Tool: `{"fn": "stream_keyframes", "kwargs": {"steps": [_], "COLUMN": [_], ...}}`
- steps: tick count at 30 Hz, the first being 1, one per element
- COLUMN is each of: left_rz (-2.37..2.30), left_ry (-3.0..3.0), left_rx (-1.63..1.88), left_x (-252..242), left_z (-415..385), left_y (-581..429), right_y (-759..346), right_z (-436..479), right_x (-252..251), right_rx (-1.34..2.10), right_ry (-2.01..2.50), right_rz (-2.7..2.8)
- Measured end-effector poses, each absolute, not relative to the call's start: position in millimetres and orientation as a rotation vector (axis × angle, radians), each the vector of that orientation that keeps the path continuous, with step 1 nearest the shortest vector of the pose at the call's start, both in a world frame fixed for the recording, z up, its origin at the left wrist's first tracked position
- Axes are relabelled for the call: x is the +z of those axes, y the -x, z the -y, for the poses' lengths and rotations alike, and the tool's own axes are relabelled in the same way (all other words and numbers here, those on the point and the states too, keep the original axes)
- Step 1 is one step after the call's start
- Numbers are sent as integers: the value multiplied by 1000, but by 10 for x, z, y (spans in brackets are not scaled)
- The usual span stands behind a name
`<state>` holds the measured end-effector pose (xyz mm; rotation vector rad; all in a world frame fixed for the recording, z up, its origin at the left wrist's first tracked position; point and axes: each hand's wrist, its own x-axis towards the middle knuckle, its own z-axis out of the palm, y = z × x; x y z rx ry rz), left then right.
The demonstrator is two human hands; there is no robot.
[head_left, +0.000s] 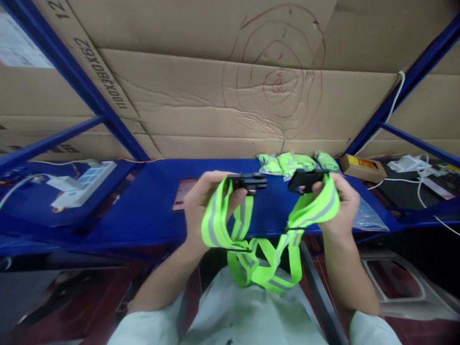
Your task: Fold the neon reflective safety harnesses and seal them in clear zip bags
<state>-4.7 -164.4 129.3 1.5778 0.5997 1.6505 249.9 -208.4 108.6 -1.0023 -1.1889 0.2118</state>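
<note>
A yellow-green reflective strap [264, 273] is hanging in loops between the two hands, in front of the person's shirt [247, 311] and the near edge of the blue table [143, 211]. The left hand [201, 206] is gripping one black buckle half [246, 182] with strap gathered behind it; the right hand [339, 206] is holding the other black buckle piece [305, 180] likewise, fingers closed on both. Behind them, bagged green packets [287, 164] are lying along the cardboard wall [201, 105], partly covered by the right piece. A phone [183, 194] is sitting just beside the left hand, which is hiding part of it; a clear plastic bag [370, 215] and a brown box [362, 167] are lying to the right. The left buckle half is pointing its prongs rightward — towards the other piece — with both long axes running roughly left to right, well apart from touching, while the strap's lower loops are sagging downward.
</note>
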Motion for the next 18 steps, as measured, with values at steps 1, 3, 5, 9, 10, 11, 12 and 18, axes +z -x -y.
{"fn": "stream_keyframes", "kwargs": {"steps": [1,3,5,9,10,11,12,18], "left_rz": [-606,-630,-647,-659,-668,-681,-693,-763], "left_ry": [-1590,-1618,-1627,-1599,-1605,-1625,-1649,-1758], "left_rx": [1616,1545,1524,1622,1639,1639,1627,1606], "left_x": [1263,1242,1263,1343,1361,1380,1399,1527], "left_z": [1669,1724,1760,1738,1725,1715,1712,1768], "left_y": [-34,-140,-165,-87,-68,-54,-46,-45], "right_y": [-2407,-2284,-2236,-2245,-2249,-2250,-2248,-2227], "right_z": [2083,2082,2078,2072,2073,2075,2076,2062], "right_x": [1087,1113,1148,1194,1202,1211,1223,1315], "right_rx": [256,288,258,184,176,173,172,180], "right_ry": [995,983,974,932,933,941,954,964], "right_rz": [1228,1290,1304,1222,1222,1237,1258,1289]}}
